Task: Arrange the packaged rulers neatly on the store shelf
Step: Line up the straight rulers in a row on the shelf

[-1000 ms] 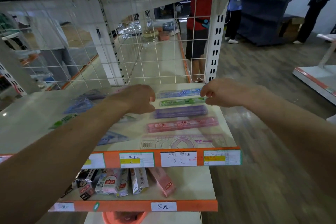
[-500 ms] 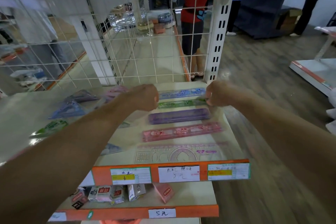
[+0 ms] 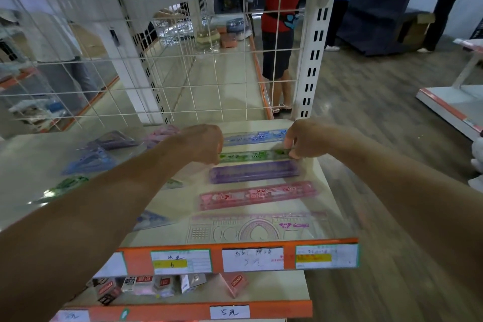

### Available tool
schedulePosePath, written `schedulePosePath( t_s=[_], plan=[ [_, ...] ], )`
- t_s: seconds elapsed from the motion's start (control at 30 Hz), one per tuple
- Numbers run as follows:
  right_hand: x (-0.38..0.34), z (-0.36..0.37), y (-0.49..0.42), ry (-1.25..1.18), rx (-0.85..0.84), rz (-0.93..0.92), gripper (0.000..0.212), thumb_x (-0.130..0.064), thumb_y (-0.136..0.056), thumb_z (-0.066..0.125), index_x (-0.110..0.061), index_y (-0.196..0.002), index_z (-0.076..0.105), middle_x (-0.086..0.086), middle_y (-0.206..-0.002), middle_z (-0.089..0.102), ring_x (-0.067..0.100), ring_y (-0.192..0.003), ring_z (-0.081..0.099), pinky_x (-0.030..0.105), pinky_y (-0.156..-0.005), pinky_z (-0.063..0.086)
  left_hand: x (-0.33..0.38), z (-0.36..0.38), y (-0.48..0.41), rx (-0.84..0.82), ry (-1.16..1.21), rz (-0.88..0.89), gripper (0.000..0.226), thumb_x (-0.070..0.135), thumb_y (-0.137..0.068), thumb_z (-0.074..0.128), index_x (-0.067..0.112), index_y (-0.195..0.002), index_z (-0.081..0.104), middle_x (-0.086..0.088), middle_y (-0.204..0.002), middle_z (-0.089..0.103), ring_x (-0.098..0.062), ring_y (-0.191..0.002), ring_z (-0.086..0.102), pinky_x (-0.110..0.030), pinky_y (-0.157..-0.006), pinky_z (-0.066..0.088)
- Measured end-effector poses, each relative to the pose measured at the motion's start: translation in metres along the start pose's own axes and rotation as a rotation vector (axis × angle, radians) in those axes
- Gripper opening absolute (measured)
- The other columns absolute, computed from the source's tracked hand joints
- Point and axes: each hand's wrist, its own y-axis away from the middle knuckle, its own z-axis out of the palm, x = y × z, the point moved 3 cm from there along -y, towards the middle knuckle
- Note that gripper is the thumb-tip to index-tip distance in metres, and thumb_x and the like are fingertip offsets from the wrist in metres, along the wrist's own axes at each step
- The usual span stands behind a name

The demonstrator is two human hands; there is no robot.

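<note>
1. Your left hand (image 3: 202, 142) is at the left end of the translucent green ruler (image 3: 251, 155) in its clear plastic sleeve, fingers curled down round that end; the fingertips are hidden under the knuckles.
2. Your right hand (image 3: 305, 138) pinches the right end of the same green ruler between thumb and curled fingers.
3. The green ruler lies flat and crosswise on the cream metal shelf (image 3: 180, 204), near the back at the right side, second in a row of rulers.
4. Just behind it lies the pale blue ruler (image 3: 254, 136); just in front is the purple ruler (image 3: 253, 171), then the pink ruler (image 3: 257, 195), then the clear stencil ruler with pink print (image 3: 258, 227) by the orange front edge.
5. All five lie roughly parallel; the pink ruler is slightly tilted.
6. To your left, blue triangular set squares in clear packets (image 3: 88, 159) lie scattered on the same shelf.
7. White price labels (image 3: 252, 259) sit on the orange strip, and small boxes (image 3: 146, 285) lie on the shelf below.
</note>
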Motion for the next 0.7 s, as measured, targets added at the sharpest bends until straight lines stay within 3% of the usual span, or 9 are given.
schedulePosePath(
  t_s=[0.13,0.27,0.4,0.47,0.53,0.7],
  plan=[
    [0.003,-0.015,-0.006,-0.030,0.045,-0.004,0.030,-0.017,-0.094,0.045,-0.009,-0.116,0.064,0.008,-0.117,0.063,0.023,-0.105,0.061,0.035,-0.091,0.052,-0.006,-0.018,-0.007,0.064,0.064,-0.032,0.025,0.021,-0.082,0.066,0.015,-0.105,0.070,-0.004,-0.109,0.068,-0.021,-0.099,0.063,-0.025,-0.079,0.045],
    [0.006,-0.022,-0.024,-0.160,0.171,-0.034,0.033,-0.015,-0.093,0.054,-0.016,-0.125,0.060,0.003,-0.124,0.059,0.020,-0.112,0.055,0.028,-0.090,0.043,-0.012,-0.030,-0.025,0.102,0.103,-0.064,0.028,0.019,-0.083,0.067,0.013,-0.111,0.068,-0.006,-0.116,0.066,-0.023,-0.103,0.061,-0.026,-0.080,0.044],
    [0.007,-0.009,-0.045,-0.178,0.123,-0.023,0.045,-0.027,-0.093,0.057,-0.016,-0.135,0.049,0.007,-0.137,0.048,0.025,-0.124,0.047,0.034,-0.099,0.039,-0.004,-0.018,-0.046,0.034,0.150,-0.046,0.048,0.026,-0.084,0.068,0.013,-0.129,0.055,-0.003,-0.133,0.052,-0.021,-0.118,0.052,-0.029,-0.095,0.041],
    [0.006,-0.003,-0.053,-0.172,0.065,-0.010,0.049,-0.032,-0.092,0.057,-0.015,-0.137,0.046,0.007,-0.137,0.047,0.025,-0.123,0.047,0.036,-0.100,0.040,-0.001,-0.010,-0.055,-0.033,0.165,-0.043,0.050,0.032,-0.082,0.069,0.014,-0.127,0.055,-0.004,-0.130,0.054,-0.022,-0.110,0.054,-0.032,-0.091,0.045],
    [0.004,0.001,-0.059,-0.147,0.018,0.005,0.047,-0.032,-0.093,0.056,-0.010,-0.133,0.049,0.008,-0.129,0.052,0.026,-0.116,0.051,0.035,-0.097,0.044,0.002,-0.006,-0.060,-0.067,0.145,-0.051,0.043,0.033,-0.081,0.069,0.012,-0.117,0.060,-0.006,-0.119,0.060,-0.023,-0.100,0.057,-0.034,-0.085,0.048],
    [0.006,0.003,-0.070,-0.200,0.014,0.036,0.031,-0.028,-0.083,0.066,-0.009,-0.105,0.057,0.000,-0.089,0.057,0.022,-0.090,0.058,0.038,-0.086,0.052,0.001,-0.005,-0.064,-0.082,0.170,-0.079,0.045,0.032,-0.079,0.071,0.007,-0.115,0.064,-0.005,-0.106,0.063,-0.025,-0.098,0.060,-0.037,-0.090,0.050]
  ],
)
